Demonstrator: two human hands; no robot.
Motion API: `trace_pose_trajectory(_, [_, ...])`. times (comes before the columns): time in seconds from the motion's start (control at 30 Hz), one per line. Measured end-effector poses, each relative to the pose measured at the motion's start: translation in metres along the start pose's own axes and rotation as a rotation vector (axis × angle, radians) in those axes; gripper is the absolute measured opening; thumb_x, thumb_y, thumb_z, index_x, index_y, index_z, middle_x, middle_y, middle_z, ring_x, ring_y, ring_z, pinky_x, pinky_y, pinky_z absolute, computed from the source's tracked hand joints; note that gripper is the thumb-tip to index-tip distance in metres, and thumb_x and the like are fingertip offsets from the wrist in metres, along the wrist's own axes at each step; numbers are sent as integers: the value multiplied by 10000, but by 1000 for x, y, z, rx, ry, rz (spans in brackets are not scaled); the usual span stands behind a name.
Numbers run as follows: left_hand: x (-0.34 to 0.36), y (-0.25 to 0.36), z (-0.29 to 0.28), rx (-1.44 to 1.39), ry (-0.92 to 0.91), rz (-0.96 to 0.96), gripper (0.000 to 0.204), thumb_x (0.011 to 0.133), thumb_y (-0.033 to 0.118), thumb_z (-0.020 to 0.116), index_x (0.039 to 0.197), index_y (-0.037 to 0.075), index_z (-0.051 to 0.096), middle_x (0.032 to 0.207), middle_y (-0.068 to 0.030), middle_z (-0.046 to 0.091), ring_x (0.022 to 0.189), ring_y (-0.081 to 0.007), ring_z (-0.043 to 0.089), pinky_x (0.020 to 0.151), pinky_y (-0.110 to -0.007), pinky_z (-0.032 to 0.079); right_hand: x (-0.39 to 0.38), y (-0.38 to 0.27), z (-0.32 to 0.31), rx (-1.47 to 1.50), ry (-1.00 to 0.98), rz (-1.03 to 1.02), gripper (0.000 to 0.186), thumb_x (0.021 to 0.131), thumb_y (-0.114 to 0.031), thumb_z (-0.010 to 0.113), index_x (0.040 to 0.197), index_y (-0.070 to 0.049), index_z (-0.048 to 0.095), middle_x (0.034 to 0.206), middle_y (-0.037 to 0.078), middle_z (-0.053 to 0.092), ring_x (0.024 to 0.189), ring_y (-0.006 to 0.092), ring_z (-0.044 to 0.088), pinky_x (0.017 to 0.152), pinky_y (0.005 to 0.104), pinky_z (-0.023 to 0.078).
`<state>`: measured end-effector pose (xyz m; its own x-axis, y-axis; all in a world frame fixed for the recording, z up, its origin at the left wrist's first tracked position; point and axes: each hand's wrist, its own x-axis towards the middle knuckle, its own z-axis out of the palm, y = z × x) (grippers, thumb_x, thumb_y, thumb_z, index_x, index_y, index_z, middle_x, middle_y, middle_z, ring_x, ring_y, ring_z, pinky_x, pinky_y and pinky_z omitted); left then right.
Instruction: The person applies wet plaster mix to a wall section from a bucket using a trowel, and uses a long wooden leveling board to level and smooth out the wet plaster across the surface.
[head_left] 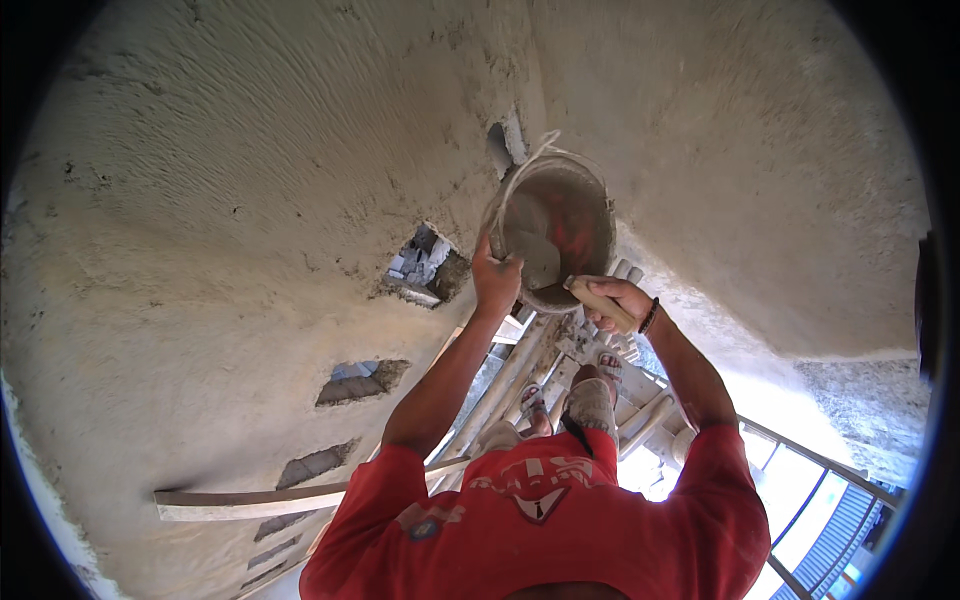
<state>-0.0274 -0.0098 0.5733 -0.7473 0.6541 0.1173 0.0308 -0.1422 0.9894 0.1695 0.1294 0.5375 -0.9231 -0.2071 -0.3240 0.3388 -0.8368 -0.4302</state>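
Left hand point(496, 280) is gripping the lower-left rim of a mortar-smeared bucket point(609, 215), fingers pinching its edge. Right hand point(620, 302) is clasping a tan tool handle point(601, 303), fingers wrapping round it, just beside the bucket's lower-right rim. Bucket is sitting between both hands, near the plastered wall point(250, 190). Wire bail point(507, 195) is leaning leftward.

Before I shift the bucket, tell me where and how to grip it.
Likely by the bucket, at its near-left rim, from the left, where the left hand holds it: the round mouth offers an edge there, while the right hand, with a wooden handle, crowds the near-right side.
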Motion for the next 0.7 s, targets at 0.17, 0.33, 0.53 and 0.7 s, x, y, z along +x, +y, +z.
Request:
trace_pose_trajectory(0.17, [1,-16,-11,-262,192,-122,562,587,-99,501,1138,13,505,945,-43,573,799,-113,524,640,-220,432,-17,10,27,-2,56,-121,398,867,-345,524,1197,-143,430,704,94,512,464,136,452,384,247,366])
trace_pose_trajectory(0.33, [-2,-33,-14,-409,226,-75,475,610,-91,498,1060,59,524,819,13,541,649,-75,474,543,-212,368,-41,-4,55,105,136,-372,330,833,-305,504,1109,-129,465,720,99,529,465,172,469,405,286,394])
trace_pose_trajectory(0.53, [-19,-55,-29,-370,260,-147,513,560,-75,523,1060,39,524,876,-23,562,723,-113,524,572,-242,416,-67,-49,76,210,327,-908,291,845,-295,489,1057,-98,461,743,92,541,519,184,513,437,287,427])
trace_pose_trajectory(0.7, [-36,-36,-29,-319,276,-226,505,594,-76,510,1085,42,508,872,-21,559,710,-99,515,565,-226,406,-98,-102,105,175,526,-1510,274,870,-270,476,1057,-74,435,790,86,527,598,168,510,499,285,445])
